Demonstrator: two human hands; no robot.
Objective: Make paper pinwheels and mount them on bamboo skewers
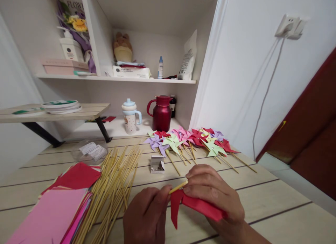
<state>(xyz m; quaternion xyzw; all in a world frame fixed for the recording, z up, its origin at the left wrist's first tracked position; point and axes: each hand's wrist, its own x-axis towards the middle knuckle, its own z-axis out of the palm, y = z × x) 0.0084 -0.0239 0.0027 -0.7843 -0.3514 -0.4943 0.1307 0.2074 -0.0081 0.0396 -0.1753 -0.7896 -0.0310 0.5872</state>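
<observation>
- The left hand [147,216] is closed around the lower end of a thin wooden stick [178,186], thumb and fingers pinching it; the stick's tip points up and to the right.
- The right hand [212,195] grips a folded red paper pinwheel [196,203], fingers over its top and centre, right where the stick's tip meets the paper.
- This red pinwheel is low over the near edge of the bench [262,188], between the two hands; one red blade hangs down below them. Whether the stick is already fastened to the paper cannot be told, as the fingers cover the joint.
- Judging from how things lie, this piece looks folded and is at the mounting stage.
- Done, as far as can be seen: a row of finished pinwheels [194,139] on sticks, in purple, green, pink and red, lies fanned out at the far side of the bench.
- Left, by the look of it: a large loose bundle of bare sticks [112,188] lies just left of the hands, and a stack of coloured paper sheets [60,205], pink and red on top, lies beside it, so plenty of material is unused.
- A small silvery box [157,164] stands between the hands and the finished row; its contents are too small to tell.
- Beyond, a dark red jug [160,113] and a pale cup with a lid [130,116] stand on the lower shelf.
</observation>
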